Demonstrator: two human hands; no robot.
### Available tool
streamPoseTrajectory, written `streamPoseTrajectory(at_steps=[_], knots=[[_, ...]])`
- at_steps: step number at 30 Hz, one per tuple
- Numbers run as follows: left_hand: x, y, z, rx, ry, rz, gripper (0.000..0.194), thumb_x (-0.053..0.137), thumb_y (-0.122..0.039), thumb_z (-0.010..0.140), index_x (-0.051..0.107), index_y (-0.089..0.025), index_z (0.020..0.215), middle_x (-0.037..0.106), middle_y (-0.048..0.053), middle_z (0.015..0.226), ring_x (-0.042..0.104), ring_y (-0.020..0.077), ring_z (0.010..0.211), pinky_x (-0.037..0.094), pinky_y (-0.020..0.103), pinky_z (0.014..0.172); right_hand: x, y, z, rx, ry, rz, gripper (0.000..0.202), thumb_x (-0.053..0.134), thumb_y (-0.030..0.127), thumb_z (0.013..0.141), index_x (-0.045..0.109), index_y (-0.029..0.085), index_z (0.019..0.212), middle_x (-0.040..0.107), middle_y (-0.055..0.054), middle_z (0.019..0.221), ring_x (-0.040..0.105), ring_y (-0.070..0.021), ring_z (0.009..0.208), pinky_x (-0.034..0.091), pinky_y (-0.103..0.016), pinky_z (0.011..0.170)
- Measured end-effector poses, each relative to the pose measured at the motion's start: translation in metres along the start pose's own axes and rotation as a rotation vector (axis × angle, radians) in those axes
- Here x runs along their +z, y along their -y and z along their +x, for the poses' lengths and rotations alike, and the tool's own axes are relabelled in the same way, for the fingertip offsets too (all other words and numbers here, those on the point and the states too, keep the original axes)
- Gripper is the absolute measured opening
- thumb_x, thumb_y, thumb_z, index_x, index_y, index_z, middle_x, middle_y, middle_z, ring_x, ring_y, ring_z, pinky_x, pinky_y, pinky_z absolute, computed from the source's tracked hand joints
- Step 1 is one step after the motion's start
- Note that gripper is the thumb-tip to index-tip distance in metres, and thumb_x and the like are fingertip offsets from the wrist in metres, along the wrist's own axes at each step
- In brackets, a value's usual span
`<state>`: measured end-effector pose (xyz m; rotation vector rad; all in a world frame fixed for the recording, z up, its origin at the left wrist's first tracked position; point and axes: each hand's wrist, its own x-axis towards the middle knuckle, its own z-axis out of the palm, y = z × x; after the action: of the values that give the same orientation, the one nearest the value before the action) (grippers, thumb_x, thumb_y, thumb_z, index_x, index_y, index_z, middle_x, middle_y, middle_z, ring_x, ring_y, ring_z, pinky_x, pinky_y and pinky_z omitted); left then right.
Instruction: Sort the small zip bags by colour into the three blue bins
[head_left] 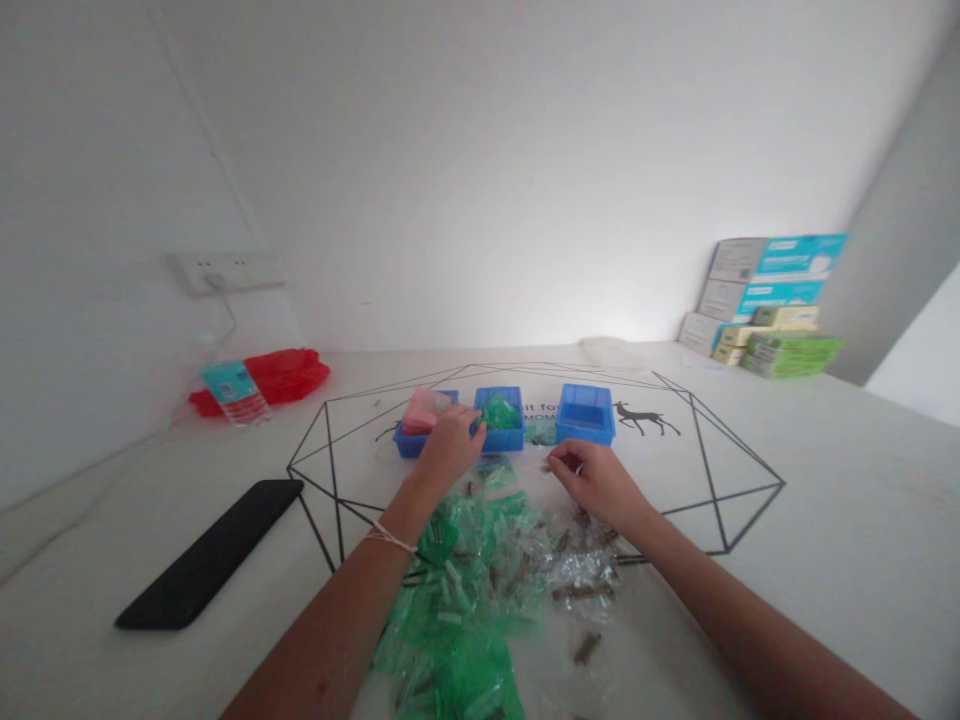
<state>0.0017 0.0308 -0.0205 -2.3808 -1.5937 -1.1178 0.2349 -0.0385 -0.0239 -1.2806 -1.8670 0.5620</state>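
Observation:
My left hand [454, 442] reaches over the gap between two blue bins, its fingertips at the left edge of the middle bin [504, 440]. That bin holds crumpled green plastic [498, 411]. The fingers are curled together, and whatever they hold is hidden. Pink packets [424, 408] lie in the left blue bin [409, 446], partly behind this hand. My right hand [596, 478] is closed in a pinch in front of the right blue bin [586, 413]; something small and unclear is at its fingertips. Below both hands spreads a pile of green plastic packets [472, 660] and clear packets with brown pieces [585, 575].
A black flat slab [214, 555] lies at left. Behind it are a red plastic bag [289, 378] and a clear blue-labelled pack [234, 392]. Stacked boxes [772, 290] stand at back right. A wall socket [229, 271] has a cable plugged in.

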Motion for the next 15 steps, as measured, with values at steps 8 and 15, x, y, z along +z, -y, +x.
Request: streamPoseTrajectory(at_steps=[8,15], knots=[[0.003,-0.003,-0.005,0.064,0.031,0.088,0.029,0.056,-0.036,0.088,0.074,-0.013,0.085,0.065,0.019,0.108,0.057,0.0342,0.115,0.037,0.050,0.112,0.008,-0.008,0.011,-0.221,0.112,-0.373,0.037,0.049,0.026,0.096,0.061,0.012,0.128,0.060,-0.018,0.137,0.053,-0.0291,0.129,0.040,-0.043,0.108],[0.002,-0.001,-0.010,0.012,-0.018,-0.004,0.029,0.064,-0.030,0.082,0.070,-0.012,0.104,0.059,0.018,0.118,0.056,0.0326,0.120,0.041,0.046,0.110,0.019,-0.002,0.007,-0.088,0.214,-0.620,0.057,0.040,0.047,0.101,0.050,0.009,0.142,0.054,-0.020,0.144,0.049,-0.0379,0.129,0.035,-0.053,0.106]])
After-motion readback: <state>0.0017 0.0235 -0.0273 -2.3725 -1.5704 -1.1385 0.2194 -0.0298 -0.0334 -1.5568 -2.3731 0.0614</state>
